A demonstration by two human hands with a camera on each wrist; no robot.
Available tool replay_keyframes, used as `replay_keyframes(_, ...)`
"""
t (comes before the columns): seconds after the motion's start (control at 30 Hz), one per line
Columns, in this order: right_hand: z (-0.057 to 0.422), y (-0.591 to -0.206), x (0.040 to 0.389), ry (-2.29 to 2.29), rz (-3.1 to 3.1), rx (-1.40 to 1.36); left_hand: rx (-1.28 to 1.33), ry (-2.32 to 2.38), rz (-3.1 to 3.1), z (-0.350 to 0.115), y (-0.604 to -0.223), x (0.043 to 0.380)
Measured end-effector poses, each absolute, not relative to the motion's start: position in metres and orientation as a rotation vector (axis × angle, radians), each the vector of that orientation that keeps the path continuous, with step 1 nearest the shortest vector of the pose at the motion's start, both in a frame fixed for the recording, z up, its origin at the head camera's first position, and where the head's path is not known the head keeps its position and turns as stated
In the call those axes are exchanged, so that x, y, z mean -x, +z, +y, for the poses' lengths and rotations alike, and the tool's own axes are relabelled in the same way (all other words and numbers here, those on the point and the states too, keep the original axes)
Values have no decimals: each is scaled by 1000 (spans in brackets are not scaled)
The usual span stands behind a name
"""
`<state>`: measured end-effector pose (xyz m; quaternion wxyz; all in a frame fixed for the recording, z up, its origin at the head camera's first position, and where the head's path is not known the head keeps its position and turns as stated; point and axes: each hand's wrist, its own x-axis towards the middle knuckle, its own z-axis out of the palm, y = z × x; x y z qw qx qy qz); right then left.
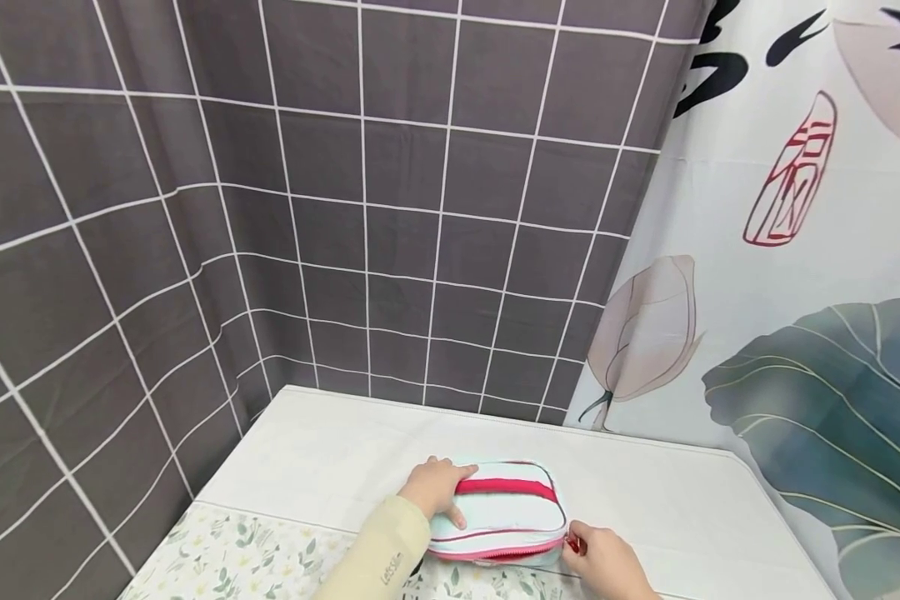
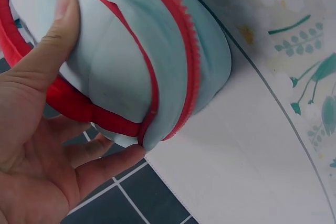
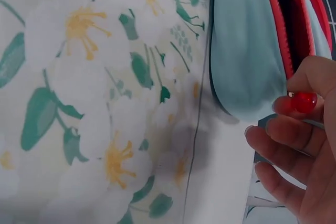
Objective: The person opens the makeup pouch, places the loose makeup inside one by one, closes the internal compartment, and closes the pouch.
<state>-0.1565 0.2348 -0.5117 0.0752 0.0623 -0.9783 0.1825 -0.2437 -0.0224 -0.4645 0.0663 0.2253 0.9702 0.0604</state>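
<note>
A pale mint zipper pouch (image 1: 502, 521) with red piping and a red strap handle (image 1: 506, 486) lies on the table. My left hand (image 1: 433, 490) holds its left end. In the left wrist view, the thumb (image 2: 62, 35) rests on the top panel while the other fingers reach round the edge. At the right front corner, my right hand (image 1: 603, 560) pinches the zipper pull, which carries a shiny red bead (image 3: 303, 102). Beside that hand the pink-red zipper (image 3: 281, 19) is parted, showing a dark gap. The pouch's contents cannot be seen.
White covering (image 1: 345, 442) spans the back of the table, and a flowered cloth (image 1: 232, 550) covers its front. Behind hangs a dark grey curtain (image 1: 405, 250) with white grid lines. To the right is a white curtain (image 1: 720, 375) printed with leaves.
</note>
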Motion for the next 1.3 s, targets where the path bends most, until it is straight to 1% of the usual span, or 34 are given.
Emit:
replay_keyframes(0.3, 227, -511, 163, 564, -2919, -174, -569, 96, 3042, -18, -471, 240)
replay_keyframes(0.7, 216, -513, 169, 540, -2929, -183, -340, 108, 3056, -13, -474, 238)
replay_keyframes(0.93, 207, -513, 172, 567, -2963, -194, -336, -4, 3078, -9, -470, 231)
replay_keyframes(1.3, 194, -509, 176, 544, -2931, -239, -185, -341, 3046, 8, -472, 228)
